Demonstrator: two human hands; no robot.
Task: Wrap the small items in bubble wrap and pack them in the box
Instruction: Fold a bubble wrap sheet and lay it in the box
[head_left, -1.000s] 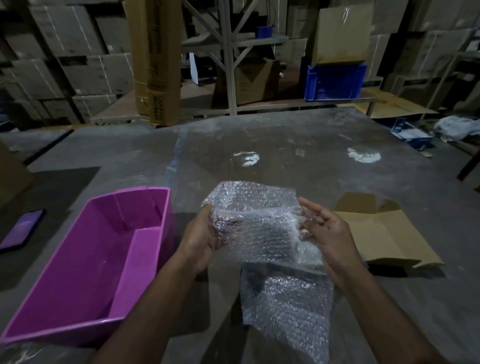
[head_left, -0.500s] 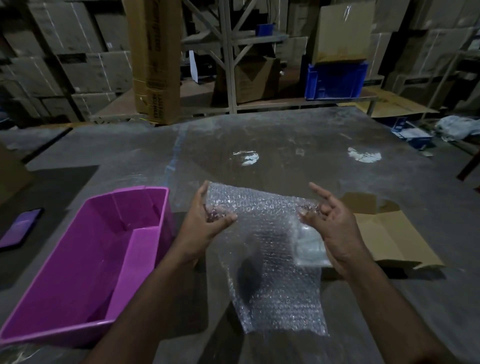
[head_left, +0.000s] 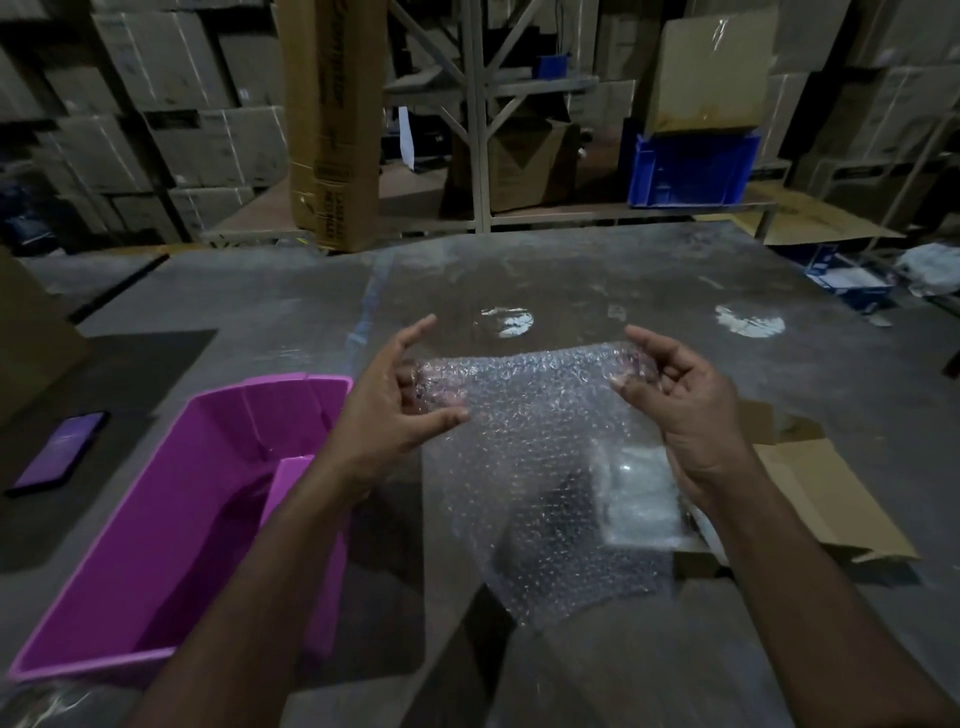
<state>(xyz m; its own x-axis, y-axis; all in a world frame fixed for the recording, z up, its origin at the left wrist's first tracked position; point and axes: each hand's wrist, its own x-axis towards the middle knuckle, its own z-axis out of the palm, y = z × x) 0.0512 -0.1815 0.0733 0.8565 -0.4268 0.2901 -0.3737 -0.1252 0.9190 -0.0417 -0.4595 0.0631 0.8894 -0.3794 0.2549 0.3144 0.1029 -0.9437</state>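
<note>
A clear sheet of bubble wrap (head_left: 540, 457) hangs spread between my hands above the grey table. My left hand (head_left: 387, 402) pinches its upper left corner between thumb and fingers. My right hand (head_left: 680, 410) pinches the upper right corner. Behind the lower right part of the sheet a small pale wrapped item (head_left: 636, 501) shows blurred through the wrap. An open flat cardboard box (head_left: 826, 499) lies on the table to the right, partly hidden by my right forearm.
A purple plastic bin (head_left: 171, 525) stands at the left by my left forearm. A dark phone (head_left: 62, 452) lies further left. Beyond the table stand a tall cardboard carton (head_left: 332, 124), a blue crate (head_left: 693, 169) and stacked boxes.
The folded bundle of wrap has been opened out. My hands moved apart and upward, stretching the sheet flat by its top corners.
</note>
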